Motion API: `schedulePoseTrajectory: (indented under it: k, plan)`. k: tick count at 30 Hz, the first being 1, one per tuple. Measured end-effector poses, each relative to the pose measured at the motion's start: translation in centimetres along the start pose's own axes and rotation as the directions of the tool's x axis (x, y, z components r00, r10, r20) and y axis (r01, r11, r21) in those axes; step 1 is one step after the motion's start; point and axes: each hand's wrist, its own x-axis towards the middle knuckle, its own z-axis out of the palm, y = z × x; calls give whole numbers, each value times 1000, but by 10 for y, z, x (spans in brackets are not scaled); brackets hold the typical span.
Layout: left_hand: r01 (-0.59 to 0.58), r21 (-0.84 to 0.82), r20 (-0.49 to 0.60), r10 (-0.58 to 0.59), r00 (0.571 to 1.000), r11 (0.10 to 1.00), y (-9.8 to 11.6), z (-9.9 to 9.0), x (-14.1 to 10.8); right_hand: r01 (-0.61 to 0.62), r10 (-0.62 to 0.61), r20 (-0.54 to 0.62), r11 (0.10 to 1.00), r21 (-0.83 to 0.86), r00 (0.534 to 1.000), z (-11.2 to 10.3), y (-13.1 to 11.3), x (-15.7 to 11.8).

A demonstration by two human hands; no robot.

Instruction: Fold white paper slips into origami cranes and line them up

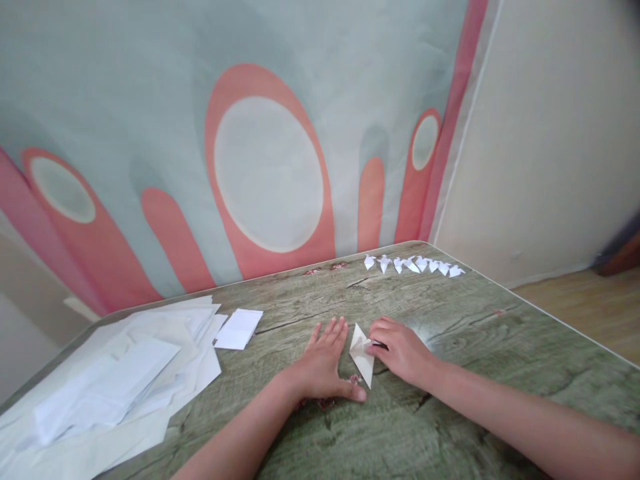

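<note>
A small piece of folded white paper [362, 360] lies on the wood-patterned table between my hands, its pointed ends toward and away from me. My right hand [397, 347] pinches its right side, thumb and fingers closed on a flap there. To the left of the paper, my left hand [325, 363] lies flat on the tabletop with its fingers stretched out and its thumb close to the paper's near tip. The part of the paper under my right fingers is hidden.
A row of several small folded paper figures [412, 265] stands near the back right edge. On the left lies a spread pile of white sheets [135, 373], with a small stack of paper [240, 329] beside it. A patterned backdrop [270, 173] rises behind the table [480, 367].
</note>
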Motion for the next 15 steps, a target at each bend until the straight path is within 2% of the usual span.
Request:
schedulePoseTrajectory:
  k: [4,11,15]
  plan:
    - [20,-13,18,-20,1000,1000,-2,-2,-5,-80,79,-14,994,-71,997,-5,23,15]
    - [-15,-28,22,16,1000,999,-6,-2,-6,-284,270,-88,925,-252,959,-38,90,59]
    - [-48,-26,-3,48,999,999,-15,5,-5,-323,310,-95,885,-336,946,-36,106,91]
